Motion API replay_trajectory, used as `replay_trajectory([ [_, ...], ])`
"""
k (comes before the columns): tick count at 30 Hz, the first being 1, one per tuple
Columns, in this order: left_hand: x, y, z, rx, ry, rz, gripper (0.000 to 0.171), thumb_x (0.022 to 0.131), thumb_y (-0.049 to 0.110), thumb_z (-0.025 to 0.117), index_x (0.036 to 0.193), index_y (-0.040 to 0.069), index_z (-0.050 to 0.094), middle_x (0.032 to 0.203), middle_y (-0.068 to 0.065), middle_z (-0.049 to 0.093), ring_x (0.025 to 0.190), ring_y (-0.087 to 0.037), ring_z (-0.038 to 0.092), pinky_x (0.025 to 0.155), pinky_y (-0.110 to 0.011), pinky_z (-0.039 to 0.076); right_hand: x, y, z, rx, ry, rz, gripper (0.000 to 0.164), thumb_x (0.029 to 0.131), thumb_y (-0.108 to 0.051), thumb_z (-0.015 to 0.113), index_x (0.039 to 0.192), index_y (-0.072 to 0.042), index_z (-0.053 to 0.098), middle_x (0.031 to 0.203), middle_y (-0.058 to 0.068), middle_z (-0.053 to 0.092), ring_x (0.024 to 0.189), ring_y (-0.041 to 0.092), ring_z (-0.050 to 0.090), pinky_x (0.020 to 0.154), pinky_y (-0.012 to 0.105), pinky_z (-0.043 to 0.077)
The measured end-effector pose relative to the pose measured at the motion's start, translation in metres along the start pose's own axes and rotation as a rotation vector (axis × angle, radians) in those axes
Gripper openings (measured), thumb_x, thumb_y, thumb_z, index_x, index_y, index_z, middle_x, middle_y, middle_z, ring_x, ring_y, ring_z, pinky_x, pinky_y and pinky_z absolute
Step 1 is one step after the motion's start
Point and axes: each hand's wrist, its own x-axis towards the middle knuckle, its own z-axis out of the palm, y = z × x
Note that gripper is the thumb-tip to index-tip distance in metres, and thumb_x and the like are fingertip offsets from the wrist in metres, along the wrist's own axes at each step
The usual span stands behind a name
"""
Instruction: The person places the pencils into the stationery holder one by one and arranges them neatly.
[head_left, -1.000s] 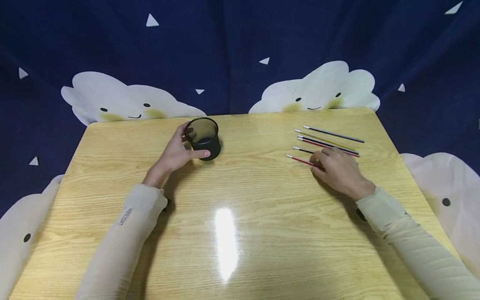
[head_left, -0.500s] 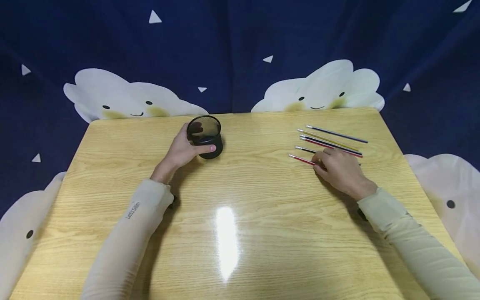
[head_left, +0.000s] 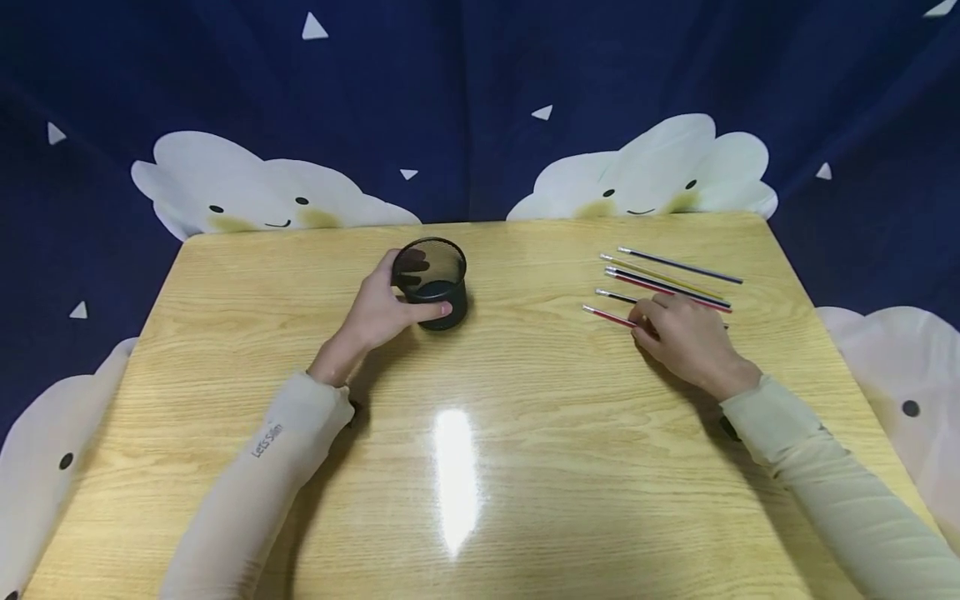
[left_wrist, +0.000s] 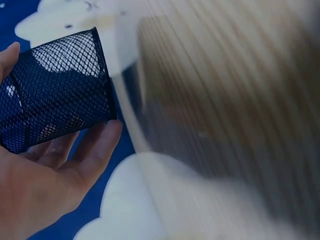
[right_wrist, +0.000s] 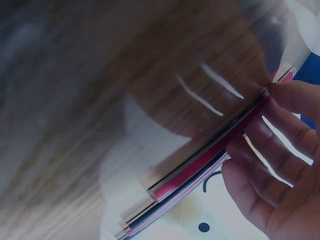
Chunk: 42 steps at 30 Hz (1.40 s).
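Observation:
My left hand grips a black mesh pen holder, thumb along its near side and fingers round the far side. The holder's mouth faces up and slightly toward me, and no pencils show inside. In the left wrist view its mesh wall sits between thumb and fingers. At the right, my right hand pinches a red pencil low over the table; the hand hides its far part. The right wrist view has the red pencil between thumb and fingertips. A black pencil runs partly under that hand.
Behind the right hand lie a blue pencil, a yellow pencil and a dark pencil with a red one alongside, eraser ends leftward. The wooden table ends at a dark blue cloud-patterned curtain.
My left hand has carried the pen holder a little to the right. The right hand stays at the red pencil, and the whole head view has shifted slightly.

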Motion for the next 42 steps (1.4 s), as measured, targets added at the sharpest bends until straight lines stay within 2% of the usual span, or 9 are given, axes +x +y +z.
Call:
replay_trajectory([
  [7, -0.022, 0.011, 0.020, -0.035, -0.061, 0.067, 0.084, 0.078, 0.022, 0.100, 0.147, 0.005, 0.055, 0.144, -0.010, 0.062, 0.136, -0.030, 0.055, 0.112, -0.052, 0.044, -0.001, 0.001, 0.000, 0.003, 0.005, 0.005, 0.008, 0.093, -0.008, 0.078, 0.100, -0.006, 0.076, 0.081, 0.003, 0.061, 0.070, 0.027, 0.057, 0.055, 0.047, 0.047],
  [12, -0.037, 0.017, 0.035, -0.077, -0.131, 0.062, 0.085, 0.076, 0.018, 0.101, 0.148, 0.007, 0.057, 0.142, -0.009, 0.064, 0.133, -0.028, 0.058, 0.114, -0.052, 0.044, -0.001, 0.002, 0.001, 0.018, 0.008, -0.003, 0.008, 0.093, -0.007, 0.078, 0.100, -0.005, 0.076, 0.080, 0.002, 0.061, 0.070, 0.026, 0.057, 0.056, 0.048, 0.047],
  [17, -0.046, 0.021, 0.048, -0.076, -0.185, 0.065, 0.085, 0.073, 0.018, 0.103, 0.146, 0.010, 0.059, 0.140, -0.008, 0.067, 0.132, -0.029, 0.061, 0.115, -0.053, 0.043, -0.001, 0.002, 0.001, 0.011, 0.002, 0.002, 0.010, 0.093, -0.008, 0.078, 0.102, -0.004, 0.076, 0.082, 0.005, 0.063, 0.074, 0.029, 0.059, 0.059, 0.050, 0.048],
  [25, -0.049, 0.021, 0.056, -0.097, -0.251, 0.065, 0.086, 0.071, 0.010, 0.104, 0.145, 0.006, 0.059, 0.144, -0.010, 0.065, 0.133, -0.031, 0.061, 0.115, -0.051, 0.045, -0.001, 0.000, 0.000, 0.016, -0.033, 0.037, 0.011, 0.095, -0.009, 0.079, 0.104, -0.004, 0.076, 0.085, 0.006, 0.064, 0.080, 0.031, 0.061, 0.063, 0.052, 0.049],
  [33, -0.048, 0.022, 0.059, -0.058, -0.269, 0.054, 0.089, 0.070, 0.015, 0.105, 0.145, 0.008, 0.058, 0.141, -0.010, 0.067, 0.132, -0.030, 0.061, 0.117, -0.051, 0.041, 0.000, 0.002, 0.002, 0.016, -0.020, 0.019, 0.010, 0.094, -0.008, 0.080, 0.103, -0.004, 0.076, 0.083, 0.006, 0.063, 0.076, 0.030, 0.059, 0.061, 0.051, 0.049],
  [42, -0.047, 0.019, 0.061, -0.100, -0.274, 0.068, 0.086, 0.069, 0.008, 0.104, 0.141, 0.006, 0.057, 0.138, -0.012, 0.069, 0.131, -0.031, 0.062, 0.118, -0.050, 0.040, 0.000, 0.003, 0.003, 0.011, -0.019, 0.015, 0.011, 0.094, -0.006, 0.081, 0.103, -0.004, 0.076, 0.083, 0.006, 0.063, 0.074, 0.030, 0.059, 0.060, 0.052, 0.049],
])
